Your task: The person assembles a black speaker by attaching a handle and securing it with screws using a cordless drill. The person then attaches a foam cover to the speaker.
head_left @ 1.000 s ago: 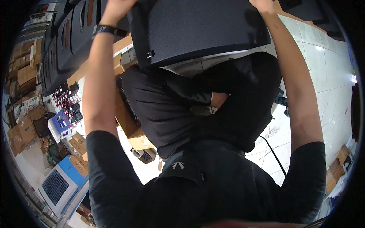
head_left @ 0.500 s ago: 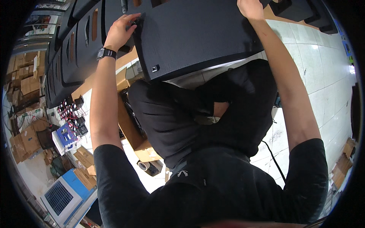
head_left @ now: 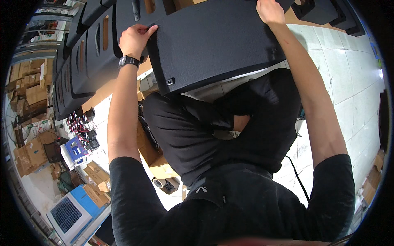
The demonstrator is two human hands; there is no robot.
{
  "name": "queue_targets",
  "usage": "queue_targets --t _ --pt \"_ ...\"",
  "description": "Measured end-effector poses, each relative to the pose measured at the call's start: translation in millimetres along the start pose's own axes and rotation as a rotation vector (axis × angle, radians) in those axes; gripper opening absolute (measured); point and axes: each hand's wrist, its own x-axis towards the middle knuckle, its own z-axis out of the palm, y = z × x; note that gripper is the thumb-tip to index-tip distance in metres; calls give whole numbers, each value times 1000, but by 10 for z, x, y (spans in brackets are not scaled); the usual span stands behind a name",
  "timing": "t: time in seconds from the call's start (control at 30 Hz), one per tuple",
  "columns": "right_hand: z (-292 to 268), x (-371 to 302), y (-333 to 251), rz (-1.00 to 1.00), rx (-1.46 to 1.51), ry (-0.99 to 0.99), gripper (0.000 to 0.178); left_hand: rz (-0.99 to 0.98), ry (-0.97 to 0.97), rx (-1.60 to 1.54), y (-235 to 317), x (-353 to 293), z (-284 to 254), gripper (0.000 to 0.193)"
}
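A black textured panel [head_left: 213,45], box-like at its near edge, lies across the top of the view just beyond my crossed legs. A small metal fitting [head_left: 170,81] sits at its near left corner, and a smaller one [head_left: 275,51] is near the right edge. My left hand [head_left: 134,40], with a watch on its wrist, pinches the panel's left edge between thumb and curled fingers. At the far right edge my right hand [head_left: 271,12] is closed over the panel; its fingertips are partly hidden.
Black cabinets with slots and handles [head_left: 88,49] stand in a row at the left; more black pieces [head_left: 316,14] are far right. An open cardboard box [head_left: 151,151] is beside my left leg, near a tape roll [head_left: 159,183]. Wired black parts [head_left: 84,127] and a blue-and-white machine [head_left: 72,213] are left.
My left hand has gone from spread fingers to a pinch on the panel's left edge. My right hand stays at the far right edge. The view has shifted slightly.
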Motion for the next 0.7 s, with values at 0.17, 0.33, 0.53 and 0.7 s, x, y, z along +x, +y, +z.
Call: queue_targets --t 0.17,0.33,0.53,0.7 --pt "-29 21 -35 45 1 -62 41 116 115 -126 -127 -68 129 50" --pt "5 28 3 33 4 -63 46 87 132 -321 -183 -76 279 36" --pt "-440 121 -301 52 64 -92 58 118 166 -448 -273 -143 307 35" --pt "-309 253 -943 -511 375 -56 57 30 179 -582 -184 -207 371 38"
